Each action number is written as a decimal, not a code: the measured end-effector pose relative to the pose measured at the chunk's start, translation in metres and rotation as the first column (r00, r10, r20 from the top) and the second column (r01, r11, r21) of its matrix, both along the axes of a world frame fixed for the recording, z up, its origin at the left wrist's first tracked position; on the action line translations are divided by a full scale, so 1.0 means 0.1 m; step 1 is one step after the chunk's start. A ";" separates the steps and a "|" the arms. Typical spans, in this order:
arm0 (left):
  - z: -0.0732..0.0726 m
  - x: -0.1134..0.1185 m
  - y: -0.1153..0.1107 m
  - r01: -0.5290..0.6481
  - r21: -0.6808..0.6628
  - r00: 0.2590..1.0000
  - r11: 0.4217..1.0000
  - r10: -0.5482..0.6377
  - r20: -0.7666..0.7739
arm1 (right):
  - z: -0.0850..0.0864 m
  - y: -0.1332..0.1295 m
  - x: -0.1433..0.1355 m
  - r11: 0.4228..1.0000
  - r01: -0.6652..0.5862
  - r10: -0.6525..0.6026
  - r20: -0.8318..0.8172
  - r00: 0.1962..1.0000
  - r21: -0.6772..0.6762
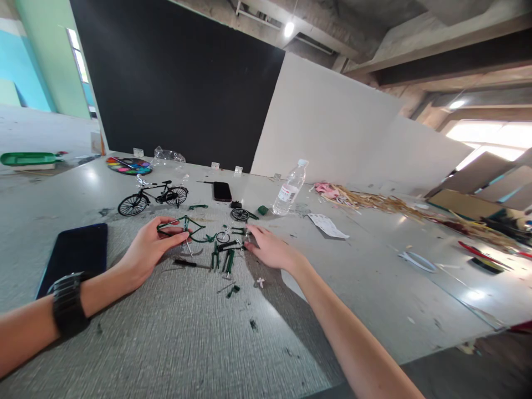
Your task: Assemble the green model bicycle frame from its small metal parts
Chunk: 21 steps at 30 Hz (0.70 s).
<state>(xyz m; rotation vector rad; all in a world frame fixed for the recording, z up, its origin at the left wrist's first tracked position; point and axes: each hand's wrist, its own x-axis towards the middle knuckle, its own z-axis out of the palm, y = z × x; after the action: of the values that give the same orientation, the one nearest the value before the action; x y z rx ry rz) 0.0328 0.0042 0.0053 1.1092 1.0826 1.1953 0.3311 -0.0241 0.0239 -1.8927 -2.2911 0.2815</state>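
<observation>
My left hand (152, 246) pinches a thin green toy bicycle frame (195, 226) at its left end. To the right, my right hand (268, 246) rests at the small parts, its thumb and fingertips around something I cannot make out. Between the hands lie green and black parts, among them a green fork (215, 257) and a small ring-shaped part (223, 237). A black wheel (240, 214) lies beyond them. The black screwdriver (185, 263) is below the frame. An assembled black toy bicycle (153, 198) stands behind my left hand.
A dark tablet (77, 255) lies left, a phone (221, 192) behind the parts. A water bottle (290, 188) stands beyond my right hand, near a paper sheet (328, 226). A paint palette (128, 165) is at the back left; straw-like strips (374, 205) lie right.
</observation>
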 end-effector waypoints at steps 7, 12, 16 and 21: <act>-0.01 0.00 0.00 0.007 -0.005 1.000 1.000 -0.007 0.019 | 0.04 -0.02 0.01 0.997 -0.057 0.057 -0.003 0.998 -0.056; 0.01 0.01 -0.01 -0.004 -0.017 1.000 1.000 0.004 0.012 | 0.07 -0.04 0.00 0.997 -0.045 0.044 -0.014 0.999 -0.070; 0.00 0.00 0.00 -0.005 0.000 1.000 1.000 0.005 -0.009 | 0.08 -0.05 -0.01 0.994 0.015 -0.018 -0.025 1.000 -0.110; -0.03 -0.01 0.01 -0.003 0.014 1.000 1.000 0.003 -0.028 | 0.07 -0.03 -0.01 0.996 -0.034 0.033 -0.012 0.999 -0.078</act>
<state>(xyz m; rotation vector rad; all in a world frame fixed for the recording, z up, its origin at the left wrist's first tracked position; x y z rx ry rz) 0.0317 0.0056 0.0027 1.1388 1.0992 1.1947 0.3302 -0.0272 0.0312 -1.8850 -2.3397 0.3896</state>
